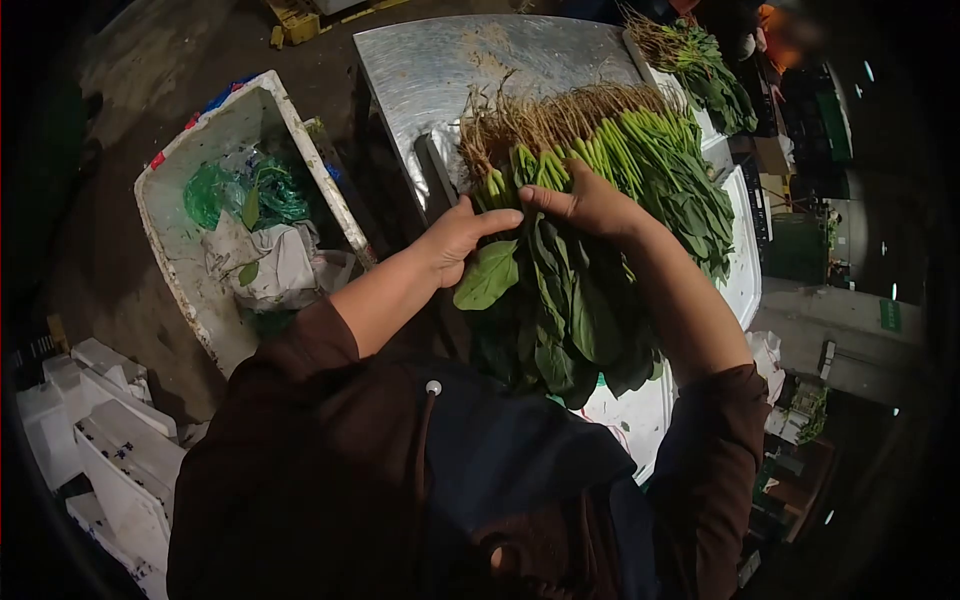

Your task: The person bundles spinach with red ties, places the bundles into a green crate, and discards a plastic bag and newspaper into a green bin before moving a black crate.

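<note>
A: Two hands are on one bunch of spinach (560,300) at the near edge of the desk (440,70). The left hand (455,238) has its fingers closed around the stems; the right hand (590,200) lies over them with the fingers curled.

B: How far is the work, you think?

A: Many bunches (640,150) lie in a row behind, roots to the far edge, so much looks done. Another pile (705,70) waits at the far right corner. A white box (190,250) stands on the floor, left.

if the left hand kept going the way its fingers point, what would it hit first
Probably the right hand: the left hand points right across the spinach bunch, fingertips almost meeting it. Depth is unclear.
</note>
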